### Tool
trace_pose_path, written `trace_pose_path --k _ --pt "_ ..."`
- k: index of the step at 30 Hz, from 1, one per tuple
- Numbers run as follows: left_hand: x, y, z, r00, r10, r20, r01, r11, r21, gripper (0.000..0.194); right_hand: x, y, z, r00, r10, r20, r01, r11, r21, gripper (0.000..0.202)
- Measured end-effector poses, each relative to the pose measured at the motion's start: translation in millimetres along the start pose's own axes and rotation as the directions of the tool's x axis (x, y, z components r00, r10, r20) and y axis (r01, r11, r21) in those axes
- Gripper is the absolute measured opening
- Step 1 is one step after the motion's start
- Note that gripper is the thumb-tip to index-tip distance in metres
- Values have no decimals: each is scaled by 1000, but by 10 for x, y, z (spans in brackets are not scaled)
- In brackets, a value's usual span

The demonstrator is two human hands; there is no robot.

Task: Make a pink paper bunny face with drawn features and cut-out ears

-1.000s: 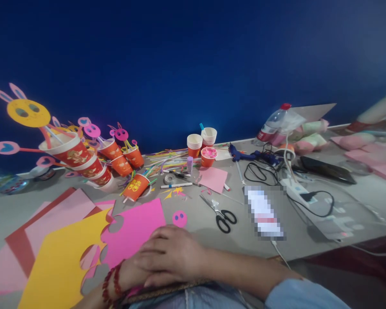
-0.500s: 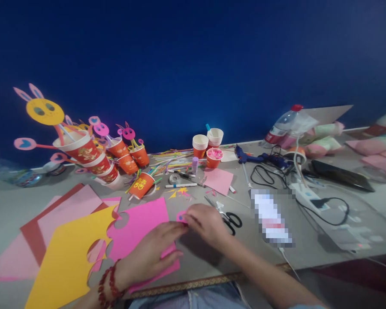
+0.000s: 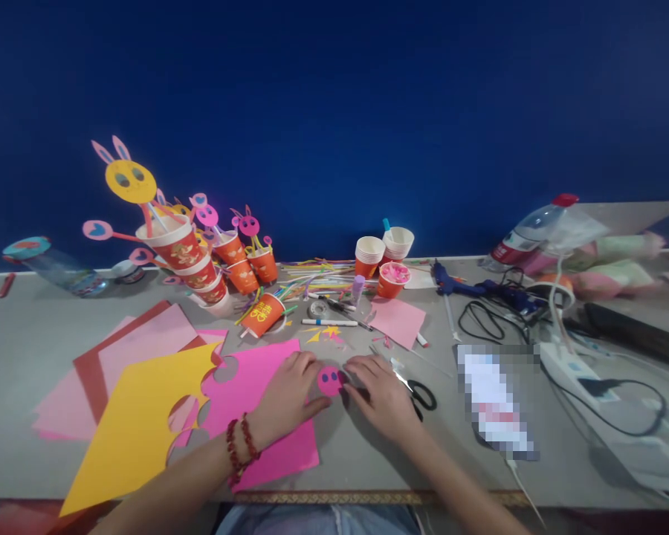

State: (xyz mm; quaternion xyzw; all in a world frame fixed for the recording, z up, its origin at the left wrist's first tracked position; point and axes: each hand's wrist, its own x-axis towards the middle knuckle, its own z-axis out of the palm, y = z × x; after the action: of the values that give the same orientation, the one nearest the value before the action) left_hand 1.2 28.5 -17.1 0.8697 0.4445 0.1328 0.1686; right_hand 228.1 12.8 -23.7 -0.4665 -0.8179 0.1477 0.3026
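Note:
A small pink paper circle with two blue eye spots lies flat on the table between my hands. My left hand, with a red bead bracelet at the wrist, is open at the circle's left side, partly over a bright pink sheet with round cutouts. On the circle's other side my right hand is open, thumb and fingers apart, close to its edge; whether it touches is unclear. Black-handled scissors lie partly hidden behind the right hand.
Yellow paper and pink and red sheets lie left. Cups with paper bunny figures stand behind them. Farther back are straws, a marker, a glue stick and stacked cups. A phone, cables and a power strip lie right.
My hands have drawn apart, uncovering the pink circle, which was mostly covered by fingers before. The view has shifted, so the table's things sit farther right.

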Motion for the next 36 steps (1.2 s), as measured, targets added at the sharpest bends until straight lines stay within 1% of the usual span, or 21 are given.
trace_pose_path --k 4,8,11,14,16,18,21,24,27,31,33,36 --pt "44 -6 83 1000 -1 -17 2 1000 17 31 -13 -12 35 999 3 48 -1 999 -42 18" --pt "49 -31 128 1000 4 -29 -5 1000 -29 32 -35 -56 68 998 24 61 -20 997 -74 17" --pt "43 -50 159 998 20 -64 -24 998 -59 31 -38 -47 44 998 9 62 -5 998 -62 16" --pt "35 -68 191 995 31 -95 -38 997 -70 30 -29 64 -76 999 34 18 -33 996 -79 16" --pt "28 -75 208 994 33 -101 -40 997 -68 30 -23 192 -202 995 86 -47 -91 988 -122 19" --pt "21 -77 220 994 32 -107 -39 997 -66 30 -20 334 -341 984 153 -87 -165 972 -165 23" --pt "13 -72 230 992 30 -120 -39 996 -75 29 -23 500 -519 963 243 -118 -264 939 -220 24" --pt "10 -61 234 992 29 -126 -40 996 -85 31 -36 564 -605 948 293 -123 -316 912 -262 23" --pt "9 -49 240 991 28 -128 -39 995 -87 37 -48 557 -597 943 325 -78 -334 913 -236 22" --pt "4 -53 264 991 32 -129 -42 996 -77 40 -52 509 -535 936 350 37 -335 917 -216 20" --pt "3 -67 279 991 41 -129 -52 995 -81 39 -46 460 -502 938 339 74 -317 923 -218 19" --pt "7 -95 293 990 54 -134 -67 993 -95 38 -4 345 -449 949 282 139 -250 945 -211 20"
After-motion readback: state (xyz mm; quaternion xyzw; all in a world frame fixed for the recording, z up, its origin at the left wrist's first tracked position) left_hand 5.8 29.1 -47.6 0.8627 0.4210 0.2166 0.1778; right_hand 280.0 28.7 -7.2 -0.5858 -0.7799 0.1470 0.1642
